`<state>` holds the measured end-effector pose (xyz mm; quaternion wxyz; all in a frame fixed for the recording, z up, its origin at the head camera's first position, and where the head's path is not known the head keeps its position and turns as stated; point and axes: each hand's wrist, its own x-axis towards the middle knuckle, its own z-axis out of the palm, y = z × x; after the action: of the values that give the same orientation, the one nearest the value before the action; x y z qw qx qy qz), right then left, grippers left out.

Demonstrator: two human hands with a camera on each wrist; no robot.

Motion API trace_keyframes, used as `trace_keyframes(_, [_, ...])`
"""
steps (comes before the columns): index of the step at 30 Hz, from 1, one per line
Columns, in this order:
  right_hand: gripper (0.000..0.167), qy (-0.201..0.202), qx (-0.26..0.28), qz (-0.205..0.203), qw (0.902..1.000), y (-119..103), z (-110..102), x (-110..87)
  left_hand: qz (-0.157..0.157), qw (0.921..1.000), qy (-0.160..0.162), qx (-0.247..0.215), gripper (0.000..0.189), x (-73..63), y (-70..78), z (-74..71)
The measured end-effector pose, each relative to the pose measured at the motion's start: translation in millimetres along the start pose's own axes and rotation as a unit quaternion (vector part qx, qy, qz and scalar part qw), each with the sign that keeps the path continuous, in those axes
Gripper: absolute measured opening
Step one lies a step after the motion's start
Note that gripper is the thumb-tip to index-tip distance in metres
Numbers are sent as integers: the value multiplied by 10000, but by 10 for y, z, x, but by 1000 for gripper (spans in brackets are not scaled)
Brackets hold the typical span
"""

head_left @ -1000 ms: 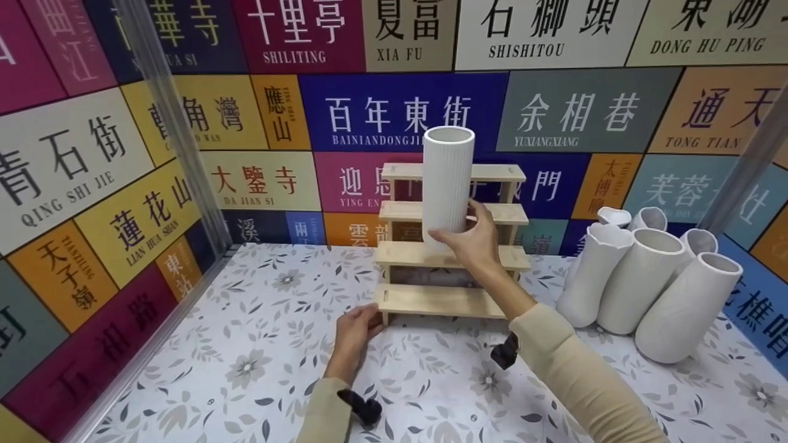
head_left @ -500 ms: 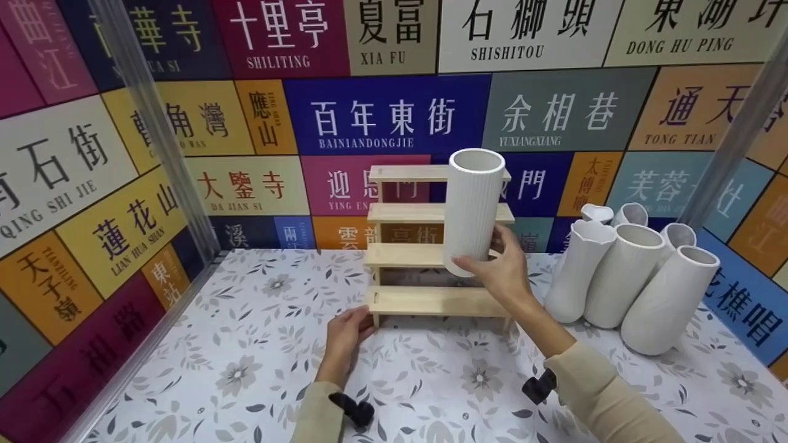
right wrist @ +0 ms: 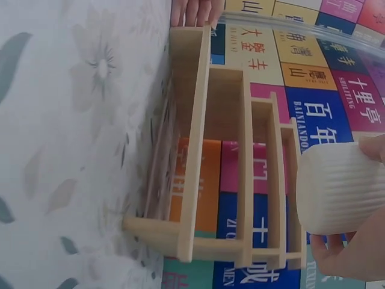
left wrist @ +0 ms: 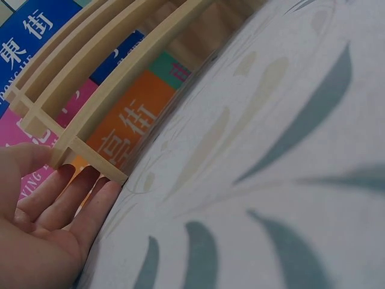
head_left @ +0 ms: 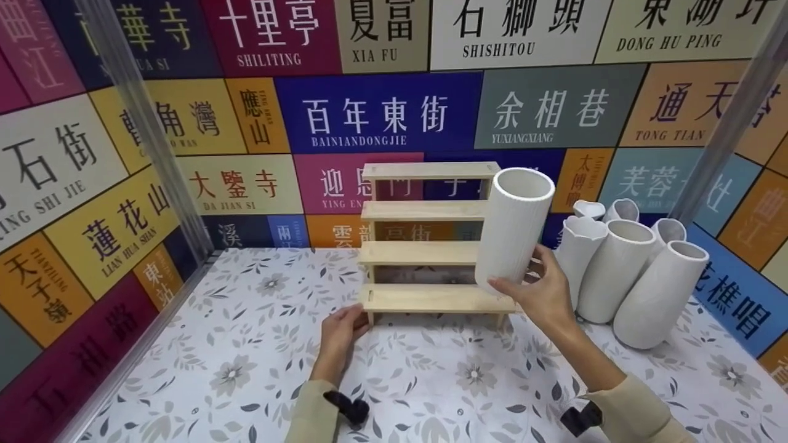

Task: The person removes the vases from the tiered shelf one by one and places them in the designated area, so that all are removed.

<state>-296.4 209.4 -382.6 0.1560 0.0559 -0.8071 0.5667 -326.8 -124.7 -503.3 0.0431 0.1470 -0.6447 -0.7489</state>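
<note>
A tall white ribbed vase (head_left: 516, 231) is in my right hand (head_left: 545, 292), gripped low around its body with thumb in front and fingers behind. It leans slightly and overlaps the right end of a four-step wooden display stand (head_left: 425, 298) in the head view. My left hand (head_left: 338, 335) pinches the front left corner of the stand's lowest step. In the left wrist view the thumb lies on that step (left wrist: 96, 117) and the fingers (left wrist: 72, 205) are under it. The right wrist view shows the vase's base (right wrist: 337, 186) above the steps.
Several white vases (head_left: 662, 295) of different shapes stand grouped on the right. A floral cloth (head_left: 258, 344) covers the table. Signboard-printed walls (head_left: 375, 111) close in the back and sides, with clear upright tubes (head_left: 163, 135) at the corners.
My right hand has carried the vase from in front of the stand's middle to the right and down, bringing it nearer the grouped vases. My left hand stays at the stand's corner.
</note>
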Motion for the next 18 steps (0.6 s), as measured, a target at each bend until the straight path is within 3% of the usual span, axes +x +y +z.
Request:
trace_keyframes(11, [97, 407, -426, 335, 9977, 271, -405, -192, -102, 9999, -75, -70, 40, 20, 1, -10])
trace_keyframes(18, [101, 529, -703, 505, 9948, 411, -672, -297, 20, 9997, -133, -185, 40, 16, -20, -7])
